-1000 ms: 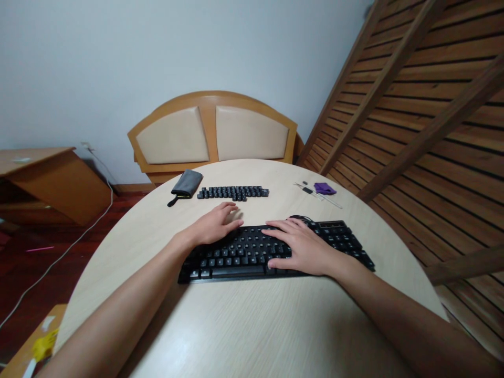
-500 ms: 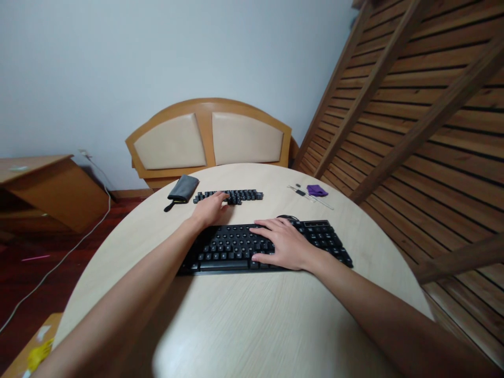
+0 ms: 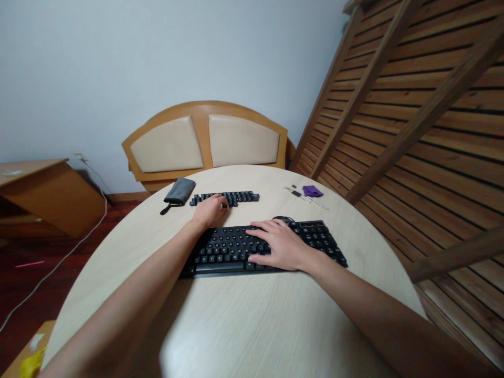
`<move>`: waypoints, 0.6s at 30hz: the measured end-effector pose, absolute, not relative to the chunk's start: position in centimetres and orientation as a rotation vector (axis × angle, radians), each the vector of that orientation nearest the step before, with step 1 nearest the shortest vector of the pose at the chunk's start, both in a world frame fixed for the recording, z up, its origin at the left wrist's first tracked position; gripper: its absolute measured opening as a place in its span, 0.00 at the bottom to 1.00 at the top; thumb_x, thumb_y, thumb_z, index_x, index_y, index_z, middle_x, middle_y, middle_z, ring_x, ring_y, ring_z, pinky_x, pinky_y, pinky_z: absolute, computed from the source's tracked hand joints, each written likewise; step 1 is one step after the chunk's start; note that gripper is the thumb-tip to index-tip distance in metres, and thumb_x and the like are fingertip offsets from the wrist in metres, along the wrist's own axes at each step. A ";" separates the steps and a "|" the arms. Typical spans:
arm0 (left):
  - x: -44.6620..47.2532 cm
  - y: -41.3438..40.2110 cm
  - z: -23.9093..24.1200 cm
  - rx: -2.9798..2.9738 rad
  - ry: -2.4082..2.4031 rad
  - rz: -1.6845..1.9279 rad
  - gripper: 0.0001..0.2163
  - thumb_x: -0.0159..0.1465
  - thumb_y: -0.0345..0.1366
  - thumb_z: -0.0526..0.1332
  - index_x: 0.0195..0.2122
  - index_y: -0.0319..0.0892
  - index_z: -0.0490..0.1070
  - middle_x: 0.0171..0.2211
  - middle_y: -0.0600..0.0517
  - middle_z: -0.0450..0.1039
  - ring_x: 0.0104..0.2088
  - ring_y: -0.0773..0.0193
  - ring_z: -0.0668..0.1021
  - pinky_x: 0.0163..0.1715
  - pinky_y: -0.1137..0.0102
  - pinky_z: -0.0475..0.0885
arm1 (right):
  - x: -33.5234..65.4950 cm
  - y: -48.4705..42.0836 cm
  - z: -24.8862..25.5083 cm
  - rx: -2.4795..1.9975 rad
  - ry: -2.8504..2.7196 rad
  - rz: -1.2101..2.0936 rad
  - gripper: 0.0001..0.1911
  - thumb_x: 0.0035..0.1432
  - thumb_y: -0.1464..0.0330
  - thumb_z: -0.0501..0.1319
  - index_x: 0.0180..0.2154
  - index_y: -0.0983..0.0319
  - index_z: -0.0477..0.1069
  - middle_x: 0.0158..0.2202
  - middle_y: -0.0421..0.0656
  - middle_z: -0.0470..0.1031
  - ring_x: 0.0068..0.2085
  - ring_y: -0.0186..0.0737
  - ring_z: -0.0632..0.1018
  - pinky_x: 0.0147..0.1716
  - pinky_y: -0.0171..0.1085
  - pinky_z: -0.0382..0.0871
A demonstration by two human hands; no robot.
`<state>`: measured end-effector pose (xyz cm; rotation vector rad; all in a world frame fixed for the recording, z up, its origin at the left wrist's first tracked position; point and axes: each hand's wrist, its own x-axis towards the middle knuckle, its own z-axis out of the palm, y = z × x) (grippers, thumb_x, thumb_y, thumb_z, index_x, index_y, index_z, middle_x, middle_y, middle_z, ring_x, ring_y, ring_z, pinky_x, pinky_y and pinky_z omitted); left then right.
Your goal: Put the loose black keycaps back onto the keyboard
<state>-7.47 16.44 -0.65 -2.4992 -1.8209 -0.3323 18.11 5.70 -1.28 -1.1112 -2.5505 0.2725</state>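
Note:
A black keyboard (image 3: 220, 268) lies across the round table; its upper rows look bare of caps, while lower rows and the number pad carry them. My right hand (image 3: 281, 244) rests open on its right half, fingers spread, thumb over the lower keys. Beyond the keyboard, loose black keycaps (image 3: 246, 197) stand in rows. My left hand (image 3: 210, 210) is at the near edge of those rows, with fingers curled and thumb close to them. It appears pinched on a keycap, though the fingers largely hide it.
A grey pouch (image 3: 180, 191) with a black loop lies left of the loose keycaps. On the right are a purple cloth (image 3: 312, 191) and thin wire-like tools (image 3: 297, 193). A coiled cable (image 3: 284, 219) sits behind the keyboard. A slatted wooden panel (image 3: 394, 105) leans at the right.
My left fingers have drawn back and curled in at the near edge of the loose keycaps. My right hand stays on the keyboard. The view has shifted slightly.

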 end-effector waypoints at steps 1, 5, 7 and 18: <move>-7.5 16.4 -0.7 -2.499 -1.825 -0.338 0.09 0.63 0.35 0.60 0.44 0.47 0.77 0.49 0.47 0.77 0.48 0.50 0.79 0.45 0.65 0.73 | 18.1 5.7 -1.2 -1.113 -2.554 0.270 0.37 0.58 0.42 0.60 0.60 0.56 0.70 0.65 0.51 0.66 0.64 0.56 0.67 0.63 0.57 0.53; -7.9 15.7 -0.5 -2.524 -1.833 -0.378 0.07 0.62 0.32 0.61 0.39 0.43 0.77 0.45 0.45 0.78 0.44 0.50 0.80 0.43 0.64 0.73 | 18.2 5.8 -1.1 -1.113 -2.571 0.271 0.37 0.58 0.42 0.60 0.60 0.57 0.69 0.65 0.51 0.66 0.63 0.55 0.67 0.63 0.57 0.54; -8.2 14.9 -0.1 -2.559 -1.817 -0.423 0.05 0.62 0.31 0.61 0.37 0.42 0.76 0.43 0.45 0.78 0.42 0.51 0.80 0.42 0.64 0.73 | 18.2 5.8 -1.1 -1.108 -2.572 0.274 0.37 0.57 0.42 0.60 0.60 0.57 0.70 0.65 0.51 0.66 0.63 0.55 0.67 0.63 0.56 0.54; -8.9 5.0 0.4 -2.934 -1.551 -1.083 0.06 0.70 0.39 0.57 0.42 0.44 0.70 0.41 0.48 0.75 0.42 0.58 0.78 0.43 0.63 0.75 | 18.3 5.8 -1.1 -1.114 -2.593 0.276 0.37 0.58 0.43 0.60 0.61 0.57 0.69 0.65 0.52 0.65 0.64 0.56 0.67 0.63 0.58 0.54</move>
